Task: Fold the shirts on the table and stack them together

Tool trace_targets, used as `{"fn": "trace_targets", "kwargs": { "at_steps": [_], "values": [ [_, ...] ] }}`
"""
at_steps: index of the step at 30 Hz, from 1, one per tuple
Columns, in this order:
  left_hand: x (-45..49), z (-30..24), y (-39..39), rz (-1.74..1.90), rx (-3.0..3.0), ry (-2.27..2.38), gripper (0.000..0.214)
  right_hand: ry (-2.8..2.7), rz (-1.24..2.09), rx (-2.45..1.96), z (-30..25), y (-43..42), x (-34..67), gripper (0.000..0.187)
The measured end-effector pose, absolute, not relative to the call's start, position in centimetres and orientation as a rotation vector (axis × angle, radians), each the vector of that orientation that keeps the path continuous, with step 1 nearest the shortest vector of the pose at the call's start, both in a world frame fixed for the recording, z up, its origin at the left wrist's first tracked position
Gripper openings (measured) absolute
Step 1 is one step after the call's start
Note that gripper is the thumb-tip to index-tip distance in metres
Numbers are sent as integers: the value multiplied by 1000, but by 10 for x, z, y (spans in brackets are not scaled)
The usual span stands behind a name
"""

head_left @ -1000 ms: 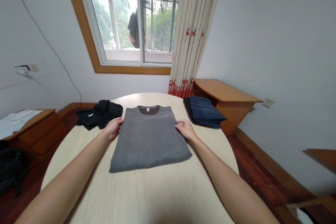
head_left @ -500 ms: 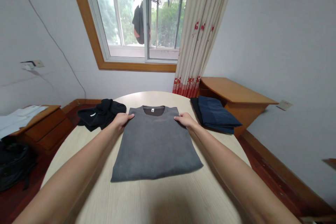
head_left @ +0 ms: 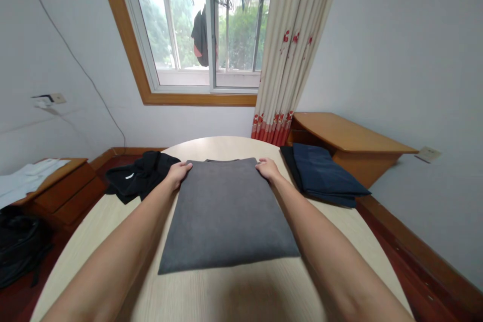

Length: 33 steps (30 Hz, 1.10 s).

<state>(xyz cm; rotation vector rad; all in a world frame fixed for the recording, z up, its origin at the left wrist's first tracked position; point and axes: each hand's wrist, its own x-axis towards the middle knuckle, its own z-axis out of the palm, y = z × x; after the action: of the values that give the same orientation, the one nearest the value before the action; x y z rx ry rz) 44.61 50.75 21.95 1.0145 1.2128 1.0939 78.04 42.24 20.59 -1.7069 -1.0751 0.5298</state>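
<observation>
A grey shirt (head_left: 230,216), folded into a flat, roughly square shape, lies on the round table (head_left: 196,297). Only a thin strip of its neckline shows along the far edge. At the far left corner my left hand (head_left: 178,174) is closed, thumb and fingers pinching the cloth. My right hand (head_left: 268,168) grips the far right corner in much the same way, its fingertips partly hidden.
A crumpled black garment (head_left: 141,173) sits left of my left hand. Folded dark blue clothing (head_left: 324,173) lies on the right, over a black piece. Behind it is a wooden desk (head_left: 350,131); a curtain (head_left: 290,60) hangs beside the window.
The shirt's far edge has been turned over, so the open neckline and its white label are now out of sight. Both hands stay at the far corners. The view has shifted slightly.
</observation>
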Motion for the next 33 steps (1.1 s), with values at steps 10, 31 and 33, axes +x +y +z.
{"fn": "trace_targets", "kwargs": {
  "at_steps": [10, 31, 33],
  "values": [
    [449, 223, 531, 1321, 1136, 1291, 35, -1096, 269, -1787, 200, 428, 792, 33],
    [454, 219, 344, 746, 2298, 812, 48, -2120, 127, -1595, 224, 278, 688, 63],
    [456, 214, 311, 553, 2453, 763, 56, -2205, 150, -1568, 221, 258, 669, 62]
  ]
}}
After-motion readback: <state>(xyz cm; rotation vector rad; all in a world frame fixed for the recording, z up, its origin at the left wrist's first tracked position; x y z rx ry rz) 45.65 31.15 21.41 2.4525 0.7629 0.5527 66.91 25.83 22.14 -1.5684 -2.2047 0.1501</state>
